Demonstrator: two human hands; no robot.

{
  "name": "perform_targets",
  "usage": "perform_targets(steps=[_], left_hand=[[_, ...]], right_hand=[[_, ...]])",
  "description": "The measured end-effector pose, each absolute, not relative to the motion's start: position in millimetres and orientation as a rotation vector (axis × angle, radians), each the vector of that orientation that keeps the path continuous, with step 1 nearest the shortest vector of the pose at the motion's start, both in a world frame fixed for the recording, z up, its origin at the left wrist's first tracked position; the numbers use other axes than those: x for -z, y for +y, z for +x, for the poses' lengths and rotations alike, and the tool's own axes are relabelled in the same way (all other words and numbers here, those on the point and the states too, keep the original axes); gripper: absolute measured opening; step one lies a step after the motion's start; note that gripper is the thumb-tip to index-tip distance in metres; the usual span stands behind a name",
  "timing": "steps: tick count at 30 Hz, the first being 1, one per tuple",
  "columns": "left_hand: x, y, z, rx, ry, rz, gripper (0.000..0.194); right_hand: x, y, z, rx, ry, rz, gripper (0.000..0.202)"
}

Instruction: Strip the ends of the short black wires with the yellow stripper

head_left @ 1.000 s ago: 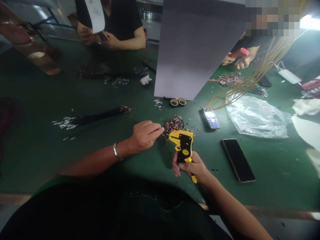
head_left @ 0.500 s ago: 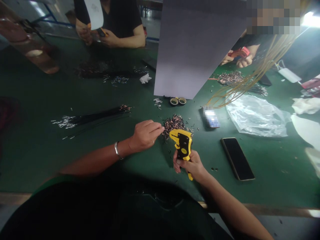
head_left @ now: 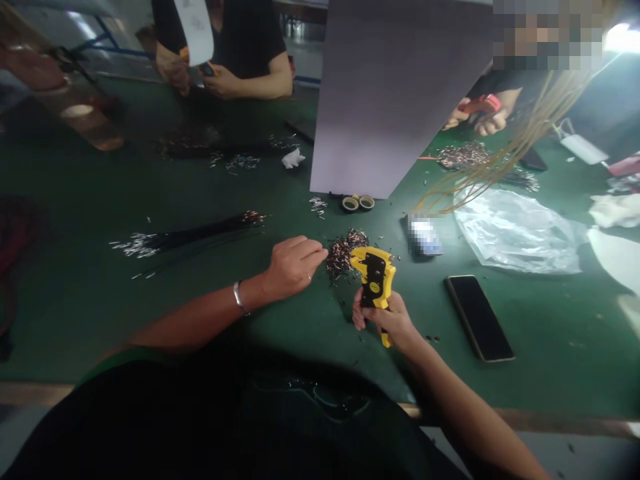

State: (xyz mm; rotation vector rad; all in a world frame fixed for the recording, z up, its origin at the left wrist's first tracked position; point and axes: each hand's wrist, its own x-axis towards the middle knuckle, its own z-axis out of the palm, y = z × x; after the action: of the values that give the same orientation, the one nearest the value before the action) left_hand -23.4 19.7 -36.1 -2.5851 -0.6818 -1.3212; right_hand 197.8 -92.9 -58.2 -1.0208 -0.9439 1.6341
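Note:
My right hand (head_left: 383, 313) is wrapped round the handle of a yellow and black wire stripper (head_left: 375, 277), its head pointing up and left. Left of the tool, my left hand (head_left: 294, 267) is closed in a pinch; what lies between its fingertips is too small to make out. A heap of small dark and copper-coloured scraps (head_left: 345, 252) lies on the green table just beyond the fingertips and the tool's head. Farther left rests a bundle of black wires (head_left: 200, 232) with silvery ends at one side and coppery ends at the other.
A phone (head_left: 479, 319) lies at the right, with a clear plastic bag (head_left: 520, 230) beyond it. Two tape rolls (head_left: 358, 203) sit by a tall grey panel (head_left: 385, 93). Across the green table (head_left: 200, 167), other people's hands hold tools. Yellowish wires hang at the right.
The wire stripper and my right hand have moved slightly up and to the right, away from my left hand. My left hand keeps its pinch. The whole view has shifted slightly.

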Motion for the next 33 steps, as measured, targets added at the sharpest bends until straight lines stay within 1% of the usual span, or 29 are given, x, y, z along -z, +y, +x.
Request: perform_targets(steps=[3, 7, 10, 14, 17, 21, 24, 28, 33], left_hand=[[32.6, 18.9, -22.6, 1.373, -0.649, -2.541, 0.012], [31.1, 17.0, -21.4, 1.364, -0.648, -2.504, 0.013], [30.4, 15.8, -20.8, 1.396, -0.623, -2.476, 0.012], [28.7, 15.1, -20.6, 1.417, -0.606, -2.472, 0.012], [28.6, 15.6, -21.4, 1.409, -0.624, -2.546, 0.013], [27.6, 17.2, -23.2, 1.428, -0.738, -2.814, 0.014], [19.4, 17.8, -24.9, 1.424, -1.073, -3.101, 0.015], [2.0, 16.6, -25.0, 1.399, -1.817, -3.430, 0.009], [-6.6, 18.2, -21.1, 1.366, -2.695, -3.386, 0.006]], right_hand=[[59.0, -92.7, 197.5, -1.684, -1.027, -0.980, 0.018], [60.7, -93.0, 194.6, -1.803, -1.018, -0.854, 0.028], [59.7, -92.3, 192.1, -1.869, -0.976, -0.793, 0.029], [58.7, -90.9, 192.4, -1.865, -0.980, -0.792, 0.029], [61.0, -90.5, 194.7, -1.856, -1.010, -0.780, 0.030], [64.4, -90.0, 198.1, -1.840, -1.027, -0.785, 0.030], [64.5, -89.1, 200.3, -1.829, -1.027, -0.781, 0.030], [62.6, -88.5, 200.4, -1.845, -1.013, -0.807, 0.031], [61.8, -88.5, 197.2, -1.857, -1.044, -0.811, 0.030]])
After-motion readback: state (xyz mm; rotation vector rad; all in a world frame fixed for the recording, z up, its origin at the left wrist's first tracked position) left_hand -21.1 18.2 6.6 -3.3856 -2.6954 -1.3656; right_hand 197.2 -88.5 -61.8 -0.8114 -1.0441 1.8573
